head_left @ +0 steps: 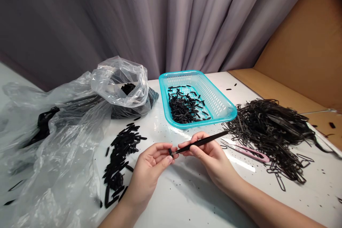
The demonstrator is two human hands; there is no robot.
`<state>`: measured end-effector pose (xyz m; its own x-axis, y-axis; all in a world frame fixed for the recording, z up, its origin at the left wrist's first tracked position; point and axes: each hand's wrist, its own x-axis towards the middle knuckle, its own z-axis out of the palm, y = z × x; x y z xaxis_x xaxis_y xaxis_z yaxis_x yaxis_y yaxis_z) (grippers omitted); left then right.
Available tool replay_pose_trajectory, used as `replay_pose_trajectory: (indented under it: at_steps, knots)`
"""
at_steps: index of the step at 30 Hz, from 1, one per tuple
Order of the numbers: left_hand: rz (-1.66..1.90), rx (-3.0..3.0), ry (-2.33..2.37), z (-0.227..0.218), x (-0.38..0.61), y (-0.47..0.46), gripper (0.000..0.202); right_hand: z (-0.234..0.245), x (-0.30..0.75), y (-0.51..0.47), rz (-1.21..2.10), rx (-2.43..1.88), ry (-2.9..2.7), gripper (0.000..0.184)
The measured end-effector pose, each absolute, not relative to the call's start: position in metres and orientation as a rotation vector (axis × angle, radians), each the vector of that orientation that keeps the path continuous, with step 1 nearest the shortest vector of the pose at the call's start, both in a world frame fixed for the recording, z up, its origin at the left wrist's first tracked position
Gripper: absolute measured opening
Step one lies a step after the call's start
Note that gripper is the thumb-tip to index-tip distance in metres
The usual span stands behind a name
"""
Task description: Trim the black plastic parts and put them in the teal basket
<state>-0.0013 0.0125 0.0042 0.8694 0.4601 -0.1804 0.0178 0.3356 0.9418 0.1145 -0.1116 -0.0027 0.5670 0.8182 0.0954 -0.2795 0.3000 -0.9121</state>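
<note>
Near the front edge of the white table, the left hand pinches a small black piece between thumb and fingertips, its other fingers loosely curled, so that the piece's end faces the right hand. That hand is closed in a pen-like grip around one pair of black tweezers, tips touching the piece, seemingly to pick at it. Just left of the hands lies a loose heap of like pieces, too many to count; one turquoise basket behind holds another lot, apart from the heap. To the right sits one tangle of thin black frames, with a single pink cutter beside it. Crumpled clear plastic bags, at least two, spread on the left.
</note>
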Motion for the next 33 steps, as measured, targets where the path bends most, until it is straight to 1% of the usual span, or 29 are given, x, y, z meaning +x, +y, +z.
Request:
replay_pose_trajectory:
  at_steps: [17,22,26,30,33]
  knots:
    - [0.275,1.199,0.459,0.006,0.001,0.011,0.015,-0.009,0.115,-0.109,0.933,-0.919,-0.445,0.012]
    - [0.267,1.192,0.478,0.006,0.0,0.011,0.016,-0.007,0.116,-0.11,0.899,-0.922,-0.441,0.01]
    - [0.274,1.174,0.481,0.006,-0.001,0.011,0.015,-0.002,0.116,-0.113,0.798,-1.014,-0.54,0.009]
    - [0.281,1.14,0.471,0.005,-0.001,0.013,0.018,0.004,0.114,-0.12,0.688,-1.134,-0.78,0.006]
    - [0.285,1.12,0.472,0.006,-0.001,0.013,0.019,0.004,0.111,-0.124,0.646,-1.152,-0.917,0.009]
